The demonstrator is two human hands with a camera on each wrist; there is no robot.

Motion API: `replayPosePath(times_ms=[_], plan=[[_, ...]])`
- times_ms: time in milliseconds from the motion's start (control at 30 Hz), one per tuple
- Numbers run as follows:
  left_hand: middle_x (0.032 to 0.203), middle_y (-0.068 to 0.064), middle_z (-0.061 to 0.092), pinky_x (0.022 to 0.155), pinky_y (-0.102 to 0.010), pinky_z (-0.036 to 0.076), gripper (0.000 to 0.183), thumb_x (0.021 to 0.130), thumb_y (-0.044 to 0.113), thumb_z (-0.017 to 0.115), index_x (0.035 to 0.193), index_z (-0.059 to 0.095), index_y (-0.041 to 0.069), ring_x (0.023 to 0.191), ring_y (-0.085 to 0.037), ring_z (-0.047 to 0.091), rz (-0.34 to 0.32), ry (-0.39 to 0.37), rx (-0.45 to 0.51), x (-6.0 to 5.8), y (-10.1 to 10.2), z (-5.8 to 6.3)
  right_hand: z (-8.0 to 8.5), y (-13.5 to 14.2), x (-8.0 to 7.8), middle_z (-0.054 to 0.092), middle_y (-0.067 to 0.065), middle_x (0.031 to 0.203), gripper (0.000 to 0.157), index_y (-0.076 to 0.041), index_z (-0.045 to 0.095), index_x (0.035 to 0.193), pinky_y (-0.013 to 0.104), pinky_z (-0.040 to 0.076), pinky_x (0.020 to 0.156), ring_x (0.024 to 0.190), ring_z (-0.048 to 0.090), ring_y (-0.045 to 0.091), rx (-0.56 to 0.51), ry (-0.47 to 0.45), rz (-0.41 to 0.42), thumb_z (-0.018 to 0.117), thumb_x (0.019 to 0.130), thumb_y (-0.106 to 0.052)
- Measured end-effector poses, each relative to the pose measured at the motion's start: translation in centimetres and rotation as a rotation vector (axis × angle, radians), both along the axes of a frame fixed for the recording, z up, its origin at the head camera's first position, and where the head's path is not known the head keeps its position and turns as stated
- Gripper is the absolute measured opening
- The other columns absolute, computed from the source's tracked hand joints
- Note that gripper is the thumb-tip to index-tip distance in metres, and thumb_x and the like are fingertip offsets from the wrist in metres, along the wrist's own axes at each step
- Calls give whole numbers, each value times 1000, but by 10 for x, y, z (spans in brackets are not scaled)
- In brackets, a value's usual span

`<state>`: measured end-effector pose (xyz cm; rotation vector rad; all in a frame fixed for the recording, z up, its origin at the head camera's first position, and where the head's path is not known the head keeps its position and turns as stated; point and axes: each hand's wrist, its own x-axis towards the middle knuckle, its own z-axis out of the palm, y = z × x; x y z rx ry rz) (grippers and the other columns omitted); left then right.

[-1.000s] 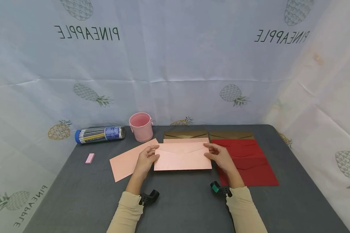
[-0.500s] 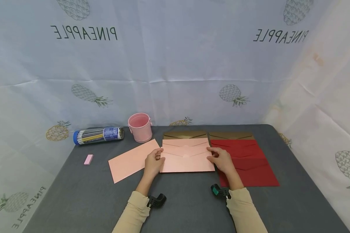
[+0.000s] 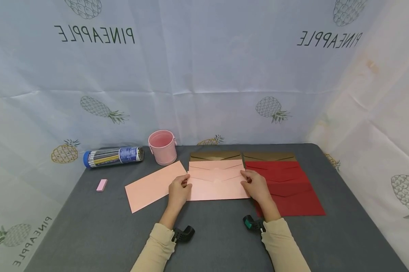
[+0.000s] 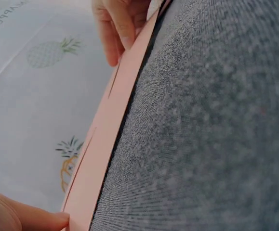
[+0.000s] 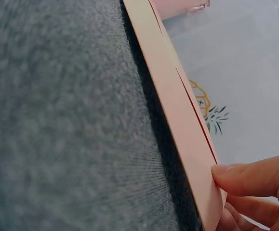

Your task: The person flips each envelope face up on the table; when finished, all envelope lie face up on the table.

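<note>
Both hands grip a light pink envelope (image 3: 218,189), flap side up, at its two short ends. My left hand (image 3: 179,192) pinches its left end, the thumb on top. At the right end my right hand (image 3: 257,187) does the same; the right wrist view shows the thumb (image 5: 243,178) above and fingers beneath. This envelope overlaps another pink envelope (image 3: 216,165) behind it, whose upper strip shows. In the right wrist view a dark shadow runs under its near edge. Left of my left hand, one more pink envelope (image 3: 153,187) lies askew, plain side up.
Red envelopes (image 3: 294,194) overlap beside my right hand. Brown envelopes (image 3: 269,156) peek out behind. A pink bucket (image 3: 163,149) stands at the back, near a lying tube of pencils (image 3: 113,157). A pink eraser (image 3: 101,185) rests on the dark grey table (image 3: 89,234).
Both hands have moved the held envelope a little right and toward me, lowering it, so more of the pink envelope behind shows. In the last half second the hands have barely moved.
</note>
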<state>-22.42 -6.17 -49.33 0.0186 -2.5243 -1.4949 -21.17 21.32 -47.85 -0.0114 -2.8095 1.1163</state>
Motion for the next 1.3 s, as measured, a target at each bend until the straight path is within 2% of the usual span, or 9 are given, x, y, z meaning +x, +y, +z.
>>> replayPosePath(times_ms=[167, 233, 300, 367, 567, 767, 933, 1133, 1300], plan=[[103, -16, 67, 83, -38, 55, 27, 77, -5, 68, 103, 70, -5, 91, -25, 65, -13, 30, -34, 1, -2, -1, -3, -1, 1, 56, 25, 129, 41, 1, 61, 124, 33, 50, 65, 81, 57, 28, 35, 26, -8, 66, 84, -3], [103, -16, 67, 83, -38, 55, 27, 77, -4, 68, 103, 70, -4, 91, -25, 65, -19, 33, -44, 0, -2, -1, -4, -1, 1, 56, 26, 128, 39, 3, 61, 122, 44, 52, 81, 92, 60, 35, 54, 35, -13, 65, 84, -3], [103, -16, 67, 84, -38, 55, 26, 77, -3, 68, 103, 70, -4, 91, -25, 65, -23, 35, -47, 0, -3, -2, -5, -2, 1, 56, 26, 128, 38, 4, 62, 121, 53, 45, 96, 106, 57, 41, 69, 37, -25, 65, 84, -3], [103, -16, 66, 84, -38, 55, 26, 78, -3, 68, 104, 69, -4, 92, -26, 65, -24, 34, -42, -1, -4, -3, -5, -3, 0, 55, 25, 130, 37, 4, 62, 120, 58, 37, 103, 118, 51, 44, 80, 28, -37, 64, 85, -4], [102, -17, 66, 85, -40, 55, 27, 79, -1, 67, 105, 69, -4, 92, -27, 65, -25, 33, -21, 0, -5, -3, -4, -4, 0, 56, 25, 129, 37, 4, 62, 121, 53, 46, 93, 115, 50, 43, 95, 43, -23, 64, 84, -4], [104, -20, 67, 85, -39, 55, 32, 82, 0, 68, 113, 65, -6, 95, -32, 66, -16, 30, 45, -1, -15, -2, 0, -8, 2, 57, 25, 127, 44, 3, 57, 126, 56, 44, 97, 116, 54, 41, 19, 105, -19, 66, 85, -9], [116, -23, 64, 91, -39, 52, 39, 85, 0, 66, 122, 59, -5, 107, -35, 63, 0, 24, 123, -6, -42, 1, 0, -21, 4, 58, 22, 126, 49, 3, 53, 130, 51, 49, 93, 111, 59, 37, -83, 101, 44, 67, 85, -10], [129, -25, 56, 99, -41, 46, 46, 88, 1, 63, 131, 50, -6, 119, -36, 55, 27, -25, 155, -8, -93, 10, -4, -49, 4, 58, 19, 129, 50, 3, 53, 130, 47, 47, 98, 117, 56, 33, -215, 115, 168, 69, 84, -8], [136, -28, 49, 103, -45, 41, 49, 91, 5, 60, 136, 43, -8, 126, -39, 48, 143, -88, 143, 2, -141, 23, -9, -73, 1, 57, 18, 130, 52, 2, 50, 133, 41, 46, 100, 120, 55, 31, -312, 68, 289, 68, 86, -9]])
